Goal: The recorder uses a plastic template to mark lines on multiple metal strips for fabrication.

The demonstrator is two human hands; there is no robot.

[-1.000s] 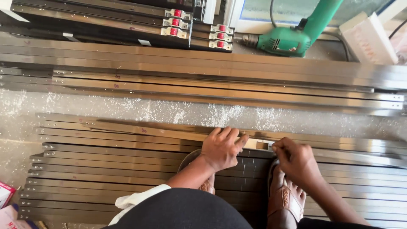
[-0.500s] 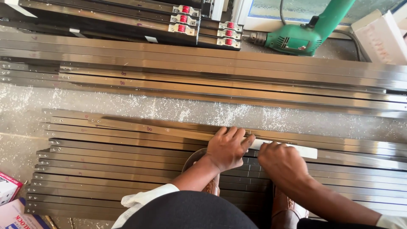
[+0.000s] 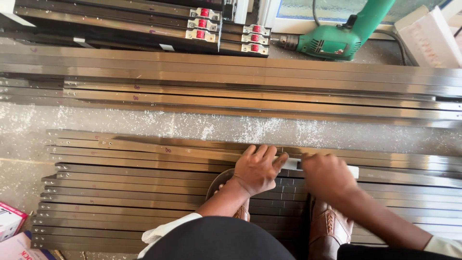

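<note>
1. Under both hands lies a stack of long metal profiles (image 3: 144,183), their long axis running left to right.
2. Left hand (image 3: 257,168) rests flat on the upper profile, fingers together, holding nothing.
3. Right hand (image 3: 329,178), just beside it, is curled over a small white strip (image 3: 353,171); its grip is blurred.
4. Far left corner: red-and-white cartons (image 3: 12,226). Top: white box (image 3: 428,36) beside a green drill (image 3: 337,41).

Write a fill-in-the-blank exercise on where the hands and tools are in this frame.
1. Both hands press on long ___ strips.
2. The left hand and right hand share a small ___ flat piece.
3. The green power drill lies at the ___ of the view.

Answers: metal; white; top
</note>
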